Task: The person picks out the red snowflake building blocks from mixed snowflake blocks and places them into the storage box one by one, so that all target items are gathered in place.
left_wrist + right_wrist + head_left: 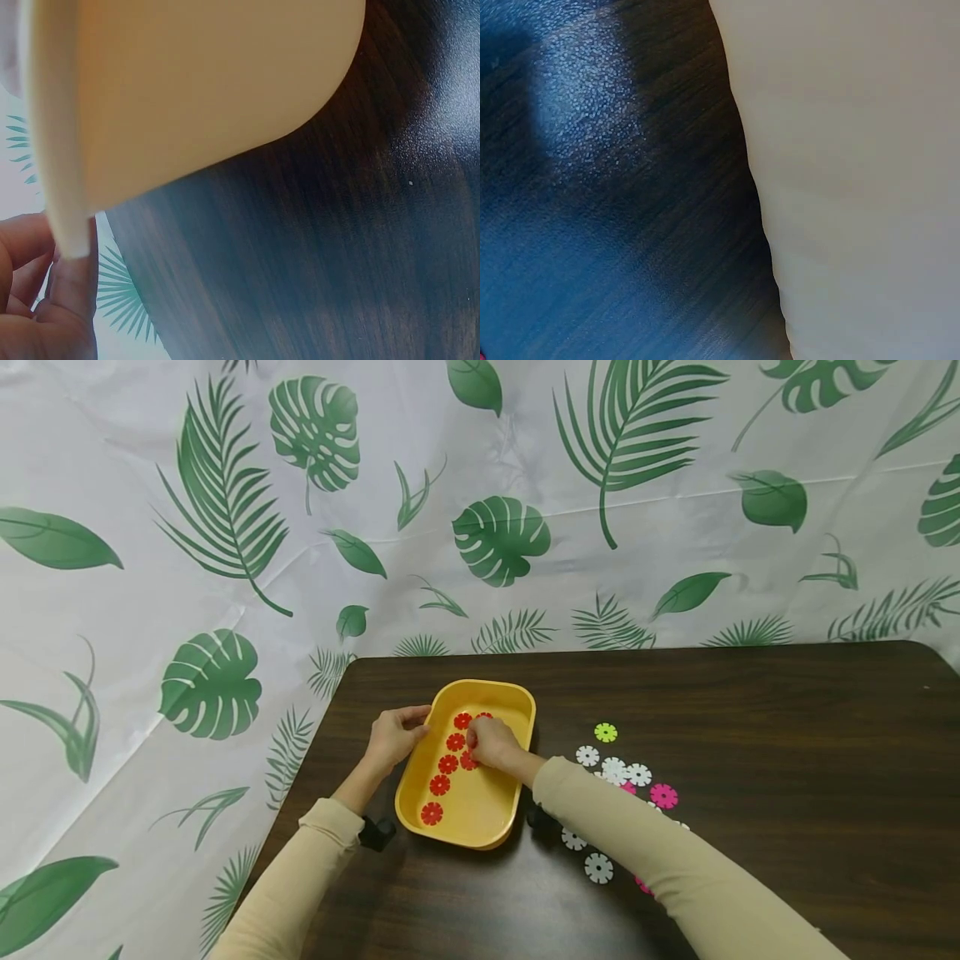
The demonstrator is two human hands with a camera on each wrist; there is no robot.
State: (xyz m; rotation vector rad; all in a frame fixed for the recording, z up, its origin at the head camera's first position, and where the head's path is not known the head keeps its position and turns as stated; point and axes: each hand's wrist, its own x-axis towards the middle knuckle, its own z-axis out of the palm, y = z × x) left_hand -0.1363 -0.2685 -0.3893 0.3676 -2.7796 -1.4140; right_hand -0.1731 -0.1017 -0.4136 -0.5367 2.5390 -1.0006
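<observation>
A yellow plastic tray (480, 822) sits on the dark table, tilted slightly in the head view. Inside it, several red notched discs (439, 785) form a line along the left side, with more beside them at the far end. My left hand (395, 739) grips the tray's left rim between thumb and fingers; the left wrist view shows the rim (64, 150) passing between the fingers. Reaching in over the right wall, my right hand (493, 743) has its fingers curled down and pinches a red disc (472, 741), mostly covered by the fingers. In the right wrist view, only the tray's outer wall (855, 180) and table appear.
Loose notched discs lie right of the tray: several white discs (599, 867), pink discs (663, 795) and a lime-green disc (606, 732). My right forearm (637, 852) passes over some of them. Behind the table (750, 718) hangs a leaf-print cloth (510, 460).
</observation>
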